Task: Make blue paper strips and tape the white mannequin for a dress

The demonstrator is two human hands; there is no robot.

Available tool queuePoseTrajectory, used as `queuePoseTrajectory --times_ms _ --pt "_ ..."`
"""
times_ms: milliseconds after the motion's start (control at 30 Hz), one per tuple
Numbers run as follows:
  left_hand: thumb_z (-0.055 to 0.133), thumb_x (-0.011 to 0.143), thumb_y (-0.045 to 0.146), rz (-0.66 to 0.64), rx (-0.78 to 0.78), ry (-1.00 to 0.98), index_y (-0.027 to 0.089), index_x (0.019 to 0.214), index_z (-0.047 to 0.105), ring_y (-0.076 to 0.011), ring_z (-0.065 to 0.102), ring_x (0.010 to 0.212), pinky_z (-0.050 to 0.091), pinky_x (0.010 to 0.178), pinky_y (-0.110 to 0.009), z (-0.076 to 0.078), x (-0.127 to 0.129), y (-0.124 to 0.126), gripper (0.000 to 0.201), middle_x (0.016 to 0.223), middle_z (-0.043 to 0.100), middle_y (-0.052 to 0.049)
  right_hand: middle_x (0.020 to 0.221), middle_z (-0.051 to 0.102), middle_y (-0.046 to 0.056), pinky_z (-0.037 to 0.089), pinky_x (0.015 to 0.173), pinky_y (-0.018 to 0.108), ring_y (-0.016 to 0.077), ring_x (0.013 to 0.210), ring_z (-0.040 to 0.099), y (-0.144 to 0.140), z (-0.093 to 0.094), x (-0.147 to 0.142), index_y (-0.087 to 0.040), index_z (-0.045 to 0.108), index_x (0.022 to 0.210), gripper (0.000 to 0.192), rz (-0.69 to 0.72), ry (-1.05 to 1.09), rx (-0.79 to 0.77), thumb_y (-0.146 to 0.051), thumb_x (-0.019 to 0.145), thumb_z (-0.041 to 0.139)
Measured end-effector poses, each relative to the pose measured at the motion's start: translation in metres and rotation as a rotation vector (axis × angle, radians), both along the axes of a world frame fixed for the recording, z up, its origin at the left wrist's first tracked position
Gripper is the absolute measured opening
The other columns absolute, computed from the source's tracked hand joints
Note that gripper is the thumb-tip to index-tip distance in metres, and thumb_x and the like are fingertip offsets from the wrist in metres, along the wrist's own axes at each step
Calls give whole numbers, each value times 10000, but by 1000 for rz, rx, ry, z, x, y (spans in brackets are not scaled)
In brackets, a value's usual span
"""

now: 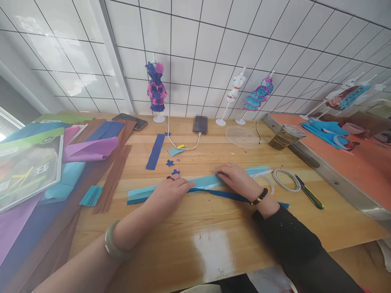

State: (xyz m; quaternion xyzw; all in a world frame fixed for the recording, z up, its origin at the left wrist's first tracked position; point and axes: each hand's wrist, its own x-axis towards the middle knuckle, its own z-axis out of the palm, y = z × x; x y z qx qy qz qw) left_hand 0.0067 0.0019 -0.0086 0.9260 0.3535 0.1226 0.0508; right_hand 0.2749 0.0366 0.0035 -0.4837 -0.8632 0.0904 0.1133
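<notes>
Fingers of the left hand [171, 190] lie nearly flat and close together, pressing down on the light blue paper strip [204, 182] near its left end. That strip runs long across the wooden table [214, 244] from left to right, with a dark blue strip [226, 195] just along its near edge. Farther right, the right hand [236, 180] rests curled on the same strip, fingertips narrowed to a pinch at its far edge.

The blurred phone [200, 124] is unreadable, and the right hand [236, 179] hides part of the light blue strip [201, 182].
</notes>
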Motion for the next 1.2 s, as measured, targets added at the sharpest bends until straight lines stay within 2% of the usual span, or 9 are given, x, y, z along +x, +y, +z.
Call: queuePoseTrajectory --times_ms 67,333,467,533,633,733,967,1100,1200 --pt "322 807 27 -29 -1 -3 166 1208 461 -194 500 930 398 829 -324 -3 0 1 447 1057 601 -67 913 653 68 416 816 360 195 886 556 2 -2 0 -192 628 878 188 -11 1 1 -244 866 447" --pt "349 804 43 5 -11 64 165 1175 491 -214 504 931 408 815 -336 -5 -1 3 416 1079 609 -75 887 631 82 422 798 364 208 878 543 4 -8 2 -182 621 877 175 -45 -23 64 -251 859 462" --pt "371 794 34 -2 10 56 148 1148 505 -217 515 926 417 785 -329 -4 -2 3 395 1049 615 -94 1010 596 108 408 826 394 235 966 507 -5 -1 -2 -182 594 973 187 -82 23 230 -221 853 456" --pt "382 786 25 -6 21 55 141 1124 513 -217 518 910 421 781 -329 -4 -2 3 381 1032 619 -91 1008 596 100 408 823 385 223 956 506 -14 5 -7 -187 588 960 174 -46 69 276 -217 856 452" --pt "379 787 18 -6 34 47 147 1101 518 -210 522 902 422 779 -328 -4 -2 2 367 1035 619 -84 901 618 75 418 780 343 190 874 522 -29 13 -18 -184 589 906 147 54 74 211 -275 852 486" --pt "373 801 30 1 31 33 159 1092 522 -201 530 897 425 765 -322 -4 -2 2 352 1020 624 -81 852 621 63 407 752 330 185 845 523 -40 15 -25 -187 593 891 151 110 -11 137 -309 834 524" --pt "350 802 33 -12 11 35 148 1089 533 -200 527 891 429 764 -325 -3 -1 4 359 1048 619 -86 760 611 66 362 698 331 197 778 518 -48 14 -26 -181 601 800 166 55 -269 195 -183 851 444" --pt "349 802 36 -14 24 22 151 1117 522 -198 531 891 428 764 -326 -6 -2 4 377 1051 619 -90 815 629 69 377 716 312 179 780 549 -52 15 -23 -169 581 818 167 24 -188 179 -153 850 418" --pt "349 813 48 -5 50 16 152 1132 518 -200 525 904 422 792 -334 -8 -2 4 376 1050 624 -83 866 635 62 399 733 309 184 818 568 -55 16 -20 -173 555 888 111 -17 -82 89 -222 828 476"
